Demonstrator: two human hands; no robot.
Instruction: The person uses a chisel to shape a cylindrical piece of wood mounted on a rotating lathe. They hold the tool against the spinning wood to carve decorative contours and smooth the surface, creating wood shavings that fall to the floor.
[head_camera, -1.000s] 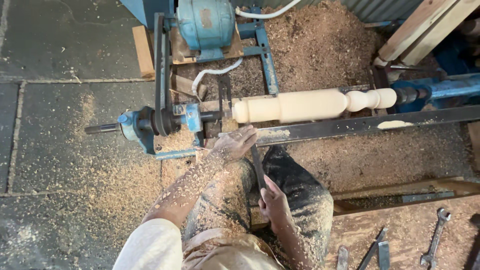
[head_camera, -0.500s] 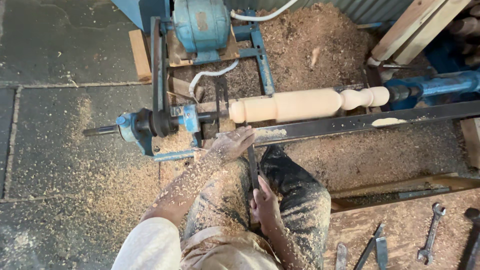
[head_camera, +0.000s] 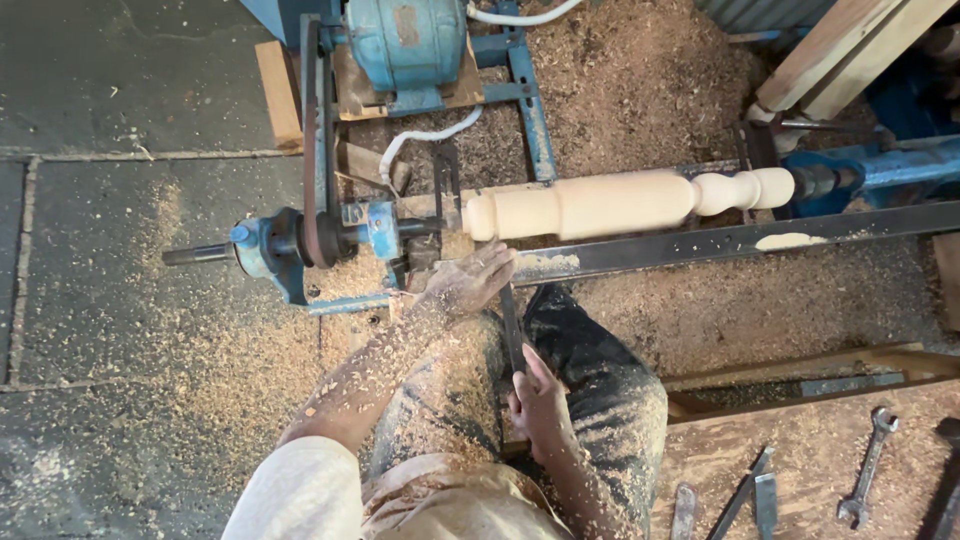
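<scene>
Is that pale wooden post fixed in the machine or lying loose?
Fixed in. The wooden post lies level, held at both ends above the dark metal bar.

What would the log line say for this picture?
left hand: on rest bar | right hand: holds chisel | spindle: on lathe

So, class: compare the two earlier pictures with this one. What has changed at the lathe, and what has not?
Little has changed. The right hand sits slightly lower on the chisel handle; its grip is unchanged. The left hand stays pressed on the tool rest bar, and the turned wooden spindle stays mounted. The spanner has not moved.
</scene>
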